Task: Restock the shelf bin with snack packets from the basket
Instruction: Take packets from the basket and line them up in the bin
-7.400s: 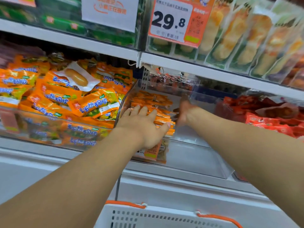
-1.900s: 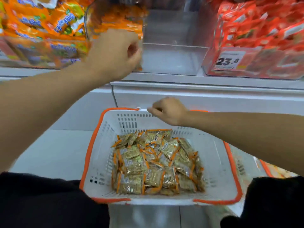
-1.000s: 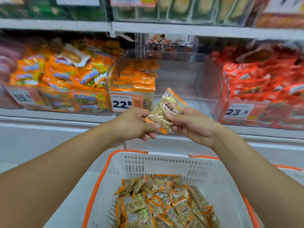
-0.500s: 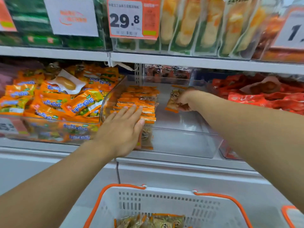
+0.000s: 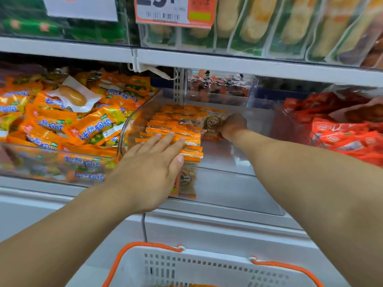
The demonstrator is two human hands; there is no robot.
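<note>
The right hand (image 5: 233, 126) pinches a snack packet (image 5: 213, 123) deep in the clear bin (image 5: 238, 191) — just right of the stacked row (image 5: 178, 129), which the left hand (image 5: 151, 170) steadies with flat, straight fingers (image 5: 165, 139).

Shop aisle: price tag (image 5: 175, 9), stocked snack shelves (image 5: 248, 66).

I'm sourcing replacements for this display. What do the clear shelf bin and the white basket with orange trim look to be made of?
Clear shelf bin: probably rigid acrylic or similar plastic, glossy; packets show through its walls, which catch reflections. White basket with orange trim: apparently moulded plastic, matte; its wall is pierced with even rows of slots.
</note>
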